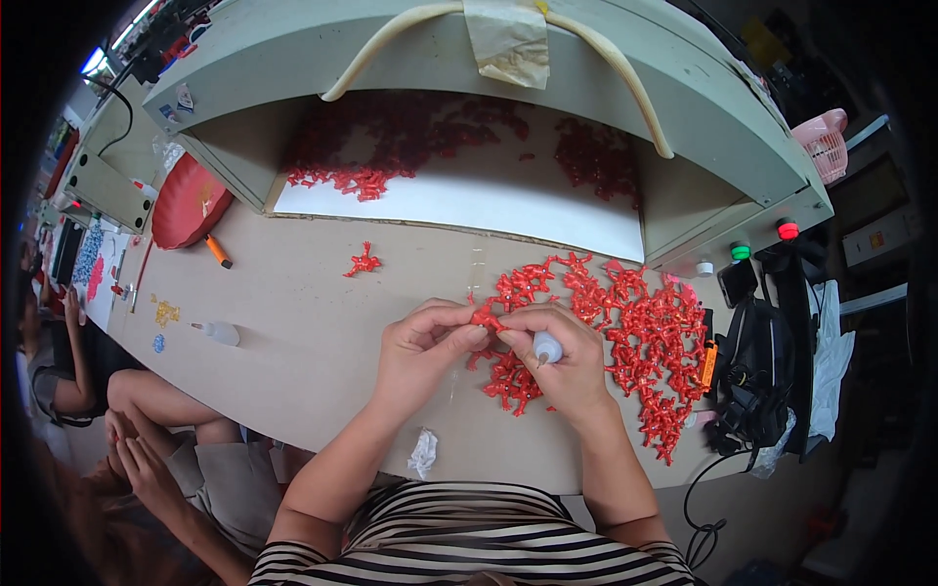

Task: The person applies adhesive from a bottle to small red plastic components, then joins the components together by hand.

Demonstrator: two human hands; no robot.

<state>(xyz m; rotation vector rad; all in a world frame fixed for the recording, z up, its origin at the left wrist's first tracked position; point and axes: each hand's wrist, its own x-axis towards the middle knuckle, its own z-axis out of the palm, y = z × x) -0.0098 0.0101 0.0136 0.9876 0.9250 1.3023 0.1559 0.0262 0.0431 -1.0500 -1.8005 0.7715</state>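
Note:
My left hand (pixel 418 354) pinches a small red plastic figure (pixel 486 317) between thumb and fingers, above the middle of the table. My right hand (pixel 576 376) meets it there, its fingertips also at the figure. Tucked in that hand is a small white needle-tip bottle (pixel 547 346), its tip pointing down toward me. A large pile of similar red figures (pixel 640 337) spreads to the right and partly beneath my right hand. One single red figure (pixel 364 260) lies apart, to the left and beyond my hands.
Beyond stands a grey open-fronted cabinet (pixel 230 181) with red pieces inside. A red dish (pixel 186 210), an orange marker (pixel 219 252) and a second bottle (pixel 219 333) lie left. Crumpled tissue (pixel 422 454) is near me; a black bag (pixel 757 352) sits right. Another person's hands (pixel 147 469) show lower left.

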